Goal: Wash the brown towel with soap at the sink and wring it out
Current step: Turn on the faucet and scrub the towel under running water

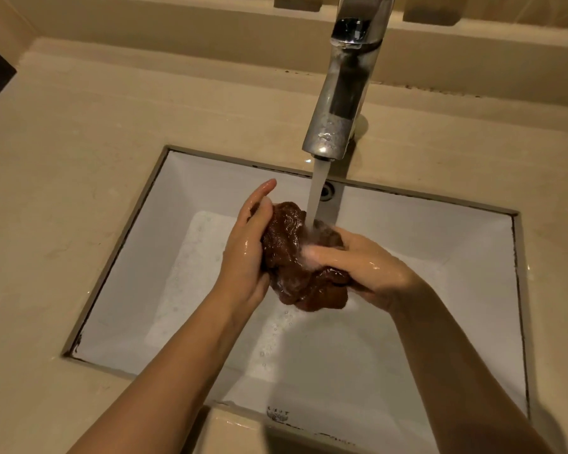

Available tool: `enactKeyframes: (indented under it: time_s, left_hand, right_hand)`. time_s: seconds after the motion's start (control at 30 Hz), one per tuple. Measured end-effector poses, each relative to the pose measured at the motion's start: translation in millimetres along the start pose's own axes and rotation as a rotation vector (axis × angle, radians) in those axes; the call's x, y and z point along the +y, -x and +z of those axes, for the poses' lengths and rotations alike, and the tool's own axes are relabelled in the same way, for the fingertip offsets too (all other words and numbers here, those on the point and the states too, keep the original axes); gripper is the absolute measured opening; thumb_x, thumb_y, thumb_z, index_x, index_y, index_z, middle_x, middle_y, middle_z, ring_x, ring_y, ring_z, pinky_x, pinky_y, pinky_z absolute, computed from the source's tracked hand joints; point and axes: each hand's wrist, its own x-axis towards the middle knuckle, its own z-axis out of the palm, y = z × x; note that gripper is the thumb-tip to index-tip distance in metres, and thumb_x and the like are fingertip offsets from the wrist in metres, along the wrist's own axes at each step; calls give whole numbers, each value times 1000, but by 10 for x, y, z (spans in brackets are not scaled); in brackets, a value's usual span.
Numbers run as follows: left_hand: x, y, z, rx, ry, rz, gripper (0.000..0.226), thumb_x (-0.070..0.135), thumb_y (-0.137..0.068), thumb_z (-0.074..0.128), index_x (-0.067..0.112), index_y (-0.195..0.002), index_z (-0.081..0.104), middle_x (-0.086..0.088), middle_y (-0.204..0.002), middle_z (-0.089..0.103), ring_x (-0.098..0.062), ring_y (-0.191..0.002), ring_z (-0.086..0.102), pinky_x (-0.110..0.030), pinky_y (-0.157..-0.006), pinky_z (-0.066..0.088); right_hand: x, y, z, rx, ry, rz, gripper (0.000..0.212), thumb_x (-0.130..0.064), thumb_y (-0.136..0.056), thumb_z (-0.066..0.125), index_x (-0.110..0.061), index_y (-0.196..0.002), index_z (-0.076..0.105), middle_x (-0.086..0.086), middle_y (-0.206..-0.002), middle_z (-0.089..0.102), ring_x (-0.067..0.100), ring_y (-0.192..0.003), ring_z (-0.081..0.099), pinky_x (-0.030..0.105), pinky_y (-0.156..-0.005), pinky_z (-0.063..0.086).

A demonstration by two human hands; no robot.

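The brown towel (291,257) is a wet, bunched wad held over the white sink (440,244). My left hand (250,244) presses against its left side, fingers fairly straight and pointing up. My right hand (358,263) grips the towel from the right, thumb over its top and fingers curled round it. A stream of water (317,191) runs from the chrome tap (341,83) onto the towel and my right thumb. Both hands are wet and shiny.
Foamy, bubbly water (191,273) lies on the sink floor at the left. An overflow hole (326,191) sits in the back wall. A beige stone counter (79,158) surrounds the basin, with a raised ledge (177,34) behind.
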Motion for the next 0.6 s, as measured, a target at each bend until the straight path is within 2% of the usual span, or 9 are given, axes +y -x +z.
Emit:
enactKeyframes:
  time_s: [0.07, 0.13, 0.17, 0.27, 0.37, 0.43, 0.5, 0.53, 0.6]
  left_hand:
    - [-10, -20, 3, 7, -9, -23, 30, 26, -98, 46, 30, -126, 57, -13, -121, 61, -28, -111, 62, -43, -93, 53]
    - [-35, -47, 22, 44, -4, -99, 32, 25, -97, 48, 25, -128, 56, -12, -120, 64, -27, -111, 63, -41, -92, 53]
    - [-47, -58, 26, 50, -28, -144, 33, 28, -96, 49, 22, -127, 57, -12, -119, 66, -27, -110, 63, -40, -93, 52]
    - [-17, -37, 22, -57, -187, -293, 42, 48, -94, 43, 20, -110, 70, -10, -109, 73, -27, -106, 66, -43, -94, 51]
    - [43, -12, 6, -124, -175, -347, 50, 58, -91, 39, 23, -106, 71, -5, -105, 75, -21, -98, 70, -38, -87, 54]
    - [35, -45, 8, -58, -166, -307, 51, 59, -87, 49, 20, -114, 66, -8, -111, 72, -22, -99, 70, -37, -80, 56]
    - [12, -85, 58, 74, -123, -280, 58, 57, -81, 62, 14, -120, 62, -14, -114, 70, -30, -100, 69, -45, -81, 58]
    - [3, -96, 91, 162, -103, -257, 54, 53, -80, 66, 13, -115, 63, -14, -109, 70, -32, -98, 69, -48, -82, 57]
    - [-43, -111, 156, 281, -75, -203, 36, 44, -82, 67, 13, -100, 65, -11, -95, 70, -30, -93, 68, -47, -85, 56]
  right_hand:
    - [4, 10, 20, 104, 27, -125, 46, -19, -73, 77, -29, -113, 56, 2, -108, 68, 21, -97, 68, 41, -85, 56]
    - [-7, 20, 49, 232, -88, -272, 43, -7, -74, 73, -31, -106, 56, 0, -102, 68, 20, -90, 69, 36, -72, 58]
    - [-7, 17, 52, 262, -157, -342, 44, -2, -74, 71, -28, -106, 56, 1, -101, 68, 19, -91, 69, 33, -70, 57]
    - [4, 24, 70, 241, -296, -441, 46, -4, -70, 70, -23, -110, 58, 4, -107, 66, 22, -101, 65, 36, -79, 57]
    - [23, 20, 155, 328, -71, -411, 43, -12, -76, 73, -28, -111, 54, 1, -113, 62, 17, -104, 61, 39, -87, 56]
    - [37, 20, 220, 430, 231, -461, 43, -15, -79, 70, -28, -114, 50, 1, -117, 55, 10, -104, 57, 24, -88, 53]
    - [60, 45, 341, 433, 345, -489, 45, -18, -80, 70, -35, -114, 46, -3, -118, 46, 1, -102, 51, 7, -80, 48]
    - [72, 66, 427, 416, 328, -490, 44, -21, -80, 71, -41, -108, 44, -5, -115, 43, -2, -99, 50, 4, -76, 46]
    - [75, 70, 596, 476, 259, -465, 33, -29, -81, 69, -41, -99, 45, -6, -110, 44, 0, -96, 52, 8, -77, 46]
